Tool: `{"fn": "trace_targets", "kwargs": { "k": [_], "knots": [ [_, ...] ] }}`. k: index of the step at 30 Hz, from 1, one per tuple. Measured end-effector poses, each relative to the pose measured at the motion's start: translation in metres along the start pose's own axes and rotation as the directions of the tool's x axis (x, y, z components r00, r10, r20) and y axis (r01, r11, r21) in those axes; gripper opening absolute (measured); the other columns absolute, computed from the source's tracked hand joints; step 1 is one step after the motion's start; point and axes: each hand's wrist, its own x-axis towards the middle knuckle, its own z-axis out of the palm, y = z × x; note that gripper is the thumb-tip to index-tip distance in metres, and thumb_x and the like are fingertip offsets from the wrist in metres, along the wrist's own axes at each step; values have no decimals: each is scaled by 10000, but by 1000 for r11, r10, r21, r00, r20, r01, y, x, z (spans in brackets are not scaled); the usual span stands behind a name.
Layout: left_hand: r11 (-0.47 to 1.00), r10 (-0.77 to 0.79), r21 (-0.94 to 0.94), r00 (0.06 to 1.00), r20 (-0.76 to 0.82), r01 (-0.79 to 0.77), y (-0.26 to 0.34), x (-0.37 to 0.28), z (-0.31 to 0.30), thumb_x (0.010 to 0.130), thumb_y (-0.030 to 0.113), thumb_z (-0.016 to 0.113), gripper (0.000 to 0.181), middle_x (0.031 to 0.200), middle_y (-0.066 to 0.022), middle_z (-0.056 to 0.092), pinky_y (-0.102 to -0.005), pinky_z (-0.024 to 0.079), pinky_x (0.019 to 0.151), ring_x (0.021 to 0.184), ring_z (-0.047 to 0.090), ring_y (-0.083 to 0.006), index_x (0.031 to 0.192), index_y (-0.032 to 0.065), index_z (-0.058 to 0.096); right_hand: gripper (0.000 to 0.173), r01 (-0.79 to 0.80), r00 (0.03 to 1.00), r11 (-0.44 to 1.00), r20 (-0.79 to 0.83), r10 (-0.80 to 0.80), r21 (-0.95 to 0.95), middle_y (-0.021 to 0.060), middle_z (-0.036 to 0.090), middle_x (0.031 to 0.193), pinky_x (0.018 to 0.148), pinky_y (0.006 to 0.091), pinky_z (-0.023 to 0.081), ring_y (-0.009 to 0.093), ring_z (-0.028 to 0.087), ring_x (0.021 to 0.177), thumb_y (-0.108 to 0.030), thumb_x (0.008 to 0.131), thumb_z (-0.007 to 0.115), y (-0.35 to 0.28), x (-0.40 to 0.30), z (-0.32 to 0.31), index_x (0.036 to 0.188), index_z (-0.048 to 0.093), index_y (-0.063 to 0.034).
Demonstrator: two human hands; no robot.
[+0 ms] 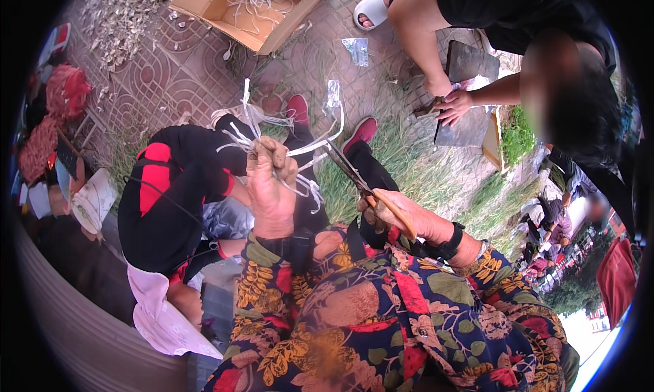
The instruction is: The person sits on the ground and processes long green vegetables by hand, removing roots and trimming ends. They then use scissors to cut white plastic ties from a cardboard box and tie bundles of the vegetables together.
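My left hand (pixel 272 185) is raised in front of me, its fingers closed on a bundle of thin white strips (pixel 250 117). The strips' ends stick out above and hang below the fist. In my right hand (pixel 403 208) is a pair of scissors (pixel 352 169) with orange handles and dark blades. The blades point up and left, and their tips meet or overlap one long white strip (pixel 334 134) that curves out from the bundle; whether they touch it I cannot tell. Part of the scissor handles is hidden behind my right fingers.
A cardboard box (pixel 296 26) with loose white strips lies ahead on patterned paving, near a heap of pale flakes (pixel 122 29). At right, a person's hands (pixel 454 105) work over a dark board (pixel 462 128). Another person (pixel 168 187) crouches at left, near red mesh bags (pixel 66 93).
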Motion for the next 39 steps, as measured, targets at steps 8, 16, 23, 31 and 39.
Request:
{"fn": "trace_targets", "kwargs": {
  "k": [8, 16, 23, 31, 39],
  "knots": [
    [973, -201, -120, 979, -15, 198, -6, -2, -19, 927, 247, 449, 180, 649, 22, 377, -193, 264, 424, 474, 280, -60, 906, 71, 480, 518, 62, 992, 996, -107, -67, -57, -19, 454, 646, 481, 200, 347, 53, 421, 548, -513, 819, 483, -25, 14, 11, 957, 500, -14],
    [931, -339, 49, 905, -256, 362, -26, 9, -13, 924, 221, 457, 168, 764, -1, 514, -185, 286, 432, 510, 339, -47, 902, 73, 531, 262, 123, 989, 980, -66, -135, -153, -6, 497, 703, 589, 239, 407, 90, 459, 632, -242, 830, 546, -27, 5, 16, 927, 528, 1],
    [984, -127, -124, 992, 11, 128, -16, 15, -25, 921, 245, 460, 160, 712, 3, 415, -190, 293, 444, 520, 341, -68, 916, 85, 474, 377, 84, 996, 992, -48, -80, 93, -15, 455, 702, 578, 218, 380, 67, 425, 641, -356, 860, 547, 0, -5, 4, 983, 491, -5],
    [998, -62, -3, 996, 57, 62, -13, 5, -6, 903, 262, 494, 183, 666, -4, 391, -205, 266, 443, 504, 299, -83, 865, 84, 473, 581, 128, 992, 987, 21, -126, -95, -11, 447, 675, 496, 205, 361, 66, 418, 572, -604, 831, 424, -12, 9, 10, 939, 480, -35],
    [988, -151, -36, 988, 38, 153, -15, 3, -20, 915, 272, 470, 195, 635, 15, 370, -200, 257, 431, 470, 269, -70, 860, 85, 468, 586, 19, 992, 999, -125, -25, -51, -24, 476, 634, 456, 190, 363, 59, 461, 540, -618, 828, 409, -27, 11, 14, 914, 507, -46]
  ]
}}
